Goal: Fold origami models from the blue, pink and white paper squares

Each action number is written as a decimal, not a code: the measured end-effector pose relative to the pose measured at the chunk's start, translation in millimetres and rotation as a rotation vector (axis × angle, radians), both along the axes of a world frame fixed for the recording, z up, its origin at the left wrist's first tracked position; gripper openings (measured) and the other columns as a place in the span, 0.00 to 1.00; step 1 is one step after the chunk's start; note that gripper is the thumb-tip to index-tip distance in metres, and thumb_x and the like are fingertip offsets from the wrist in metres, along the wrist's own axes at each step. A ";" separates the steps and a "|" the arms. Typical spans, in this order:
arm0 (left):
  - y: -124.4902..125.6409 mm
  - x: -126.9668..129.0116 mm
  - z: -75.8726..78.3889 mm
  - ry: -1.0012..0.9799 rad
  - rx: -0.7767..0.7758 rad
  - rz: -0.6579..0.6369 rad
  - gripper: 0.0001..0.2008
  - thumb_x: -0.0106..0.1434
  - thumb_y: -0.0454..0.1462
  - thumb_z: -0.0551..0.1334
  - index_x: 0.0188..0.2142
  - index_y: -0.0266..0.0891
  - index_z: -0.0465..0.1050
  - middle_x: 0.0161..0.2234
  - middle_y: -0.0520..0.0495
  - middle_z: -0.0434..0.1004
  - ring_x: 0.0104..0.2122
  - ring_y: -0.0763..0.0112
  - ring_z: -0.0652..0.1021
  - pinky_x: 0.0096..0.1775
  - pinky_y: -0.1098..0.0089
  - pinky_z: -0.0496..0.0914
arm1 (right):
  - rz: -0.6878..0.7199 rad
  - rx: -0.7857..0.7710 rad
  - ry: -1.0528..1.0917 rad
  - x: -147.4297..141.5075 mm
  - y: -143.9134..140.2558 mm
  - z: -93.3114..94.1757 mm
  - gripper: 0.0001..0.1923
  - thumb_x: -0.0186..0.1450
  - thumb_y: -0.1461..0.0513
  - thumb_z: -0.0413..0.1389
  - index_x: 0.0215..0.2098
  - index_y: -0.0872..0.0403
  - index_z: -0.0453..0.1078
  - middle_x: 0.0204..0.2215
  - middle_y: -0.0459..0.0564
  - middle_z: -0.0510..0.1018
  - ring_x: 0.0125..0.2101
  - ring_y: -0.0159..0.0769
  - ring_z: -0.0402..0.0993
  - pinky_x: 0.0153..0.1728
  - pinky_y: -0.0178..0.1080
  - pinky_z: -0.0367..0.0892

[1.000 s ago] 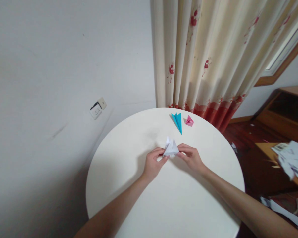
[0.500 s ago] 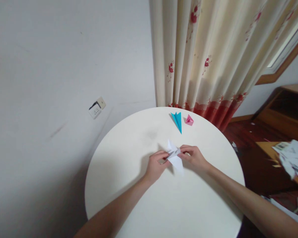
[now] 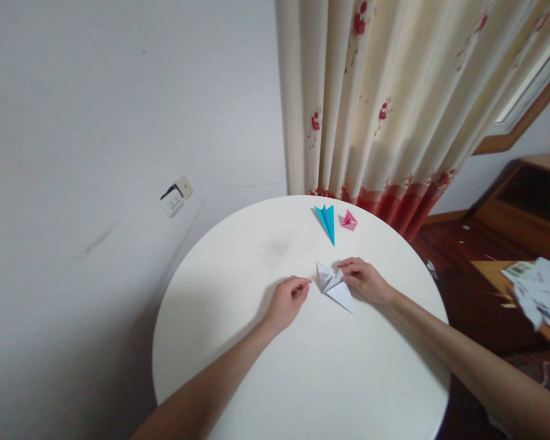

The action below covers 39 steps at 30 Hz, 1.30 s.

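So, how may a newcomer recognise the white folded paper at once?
On the round white table, find the right hand. Touching it is the white folded paper with pointed flaps. Colour distinguishes it from the blue pointed paper and pink folded paper farther back.

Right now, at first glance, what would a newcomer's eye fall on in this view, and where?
Probably the bright blue paper plane, near the far edge of the white round table, with a small pink folded paper to its right. Next, the white folded paper nearer the middle, at the right hand. Behind hangs a cream, red-flowered curtain.
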<state>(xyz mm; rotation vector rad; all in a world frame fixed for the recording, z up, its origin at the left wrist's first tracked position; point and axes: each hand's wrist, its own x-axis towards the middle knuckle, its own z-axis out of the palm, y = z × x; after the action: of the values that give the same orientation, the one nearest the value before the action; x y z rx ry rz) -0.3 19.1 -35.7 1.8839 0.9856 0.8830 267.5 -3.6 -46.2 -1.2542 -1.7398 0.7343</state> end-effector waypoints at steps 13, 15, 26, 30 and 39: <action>5.2 -1.7 3.9 0.041 0.006 -0.003 0.11 0.65 0.39 0.57 0.37 0.39 0.78 0.36 0.47 0.80 0.34 0.69 0.76 0.35 0.70 0.67 | -0.070 0.072 -0.195 98.4 33.8 6.5 0.12 0.63 0.55 0.57 0.30 0.53 0.79 0.41 0.56 0.79 0.42 0.44 0.75 0.44 0.44 0.69; 5.2 -2.1 5.4 0.041 0.000 -0.006 0.11 0.66 0.39 0.57 0.37 0.39 0.78 0.36 0.47 0.80 0.35 0.68 0.76 0.36 0.70 0.67 | -0.051 0.056 -0.181 122.7 43.2 6.6 0.13 0.63 0.54 0.57 0.31 0.54 0.79 0.41 0.56 0.79 0.39 0.42 0.76 0.41 0.42 0.70; 13.9 -4.3 3.1 0.064 -0.102 0.017 0.15 0.67 0.44 0.56 0.40 0.39 0.77 0.36 0.46 0.80 0.36 0.66 0.78 0.39 0.68 0.69 | -0.113 -0.028 -0.160 217.8 104.2 9.4 0.20 0.54 0.47 0.63 0.27 0.56 0.78 0.33 0.55 0.82 0.35 0.42 0.76 0.41 0.41 0.70; 17.1 -5.0 2.5 0.070 -0.129 0.034 0.16 0.67 0.46 0.56 0.40 0.39 0.77 0.35 0.46 0.80 0.36 0.66 0.78 0.40 0.67 0.70 | -0.164 -0.062 -0.111 230.1 117.2 12.6 0.21 0.51 0.46 0.65 0.26 0.57 0.78 0.31 0.54 0.82 0.32 0.40 0.76 0.38 0.40 0.71; 18.7 -3.8 4.5 0.050 -0.138 0.095 0.16 0.66 0.46 0.56 0.41 0.39 0.77 0.34 0.45 0.81 0.34 0.66 0.79 0.36 0.69 0.72 | -0.315 -0.127 -0.052 227.4 112.9 32.9 0.12 0.51 0.59 0.66 0.31 0.59 0.79 0.27 0.50 0.82 0.27 0.36 0.75 0.33 0.40 0.73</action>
<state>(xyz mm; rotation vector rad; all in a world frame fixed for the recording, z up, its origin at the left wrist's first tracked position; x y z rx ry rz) -4.1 37.8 -31.2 1.7618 1.1456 0.8040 494.9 109.3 -13.4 -1.6014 -1.5053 0.6372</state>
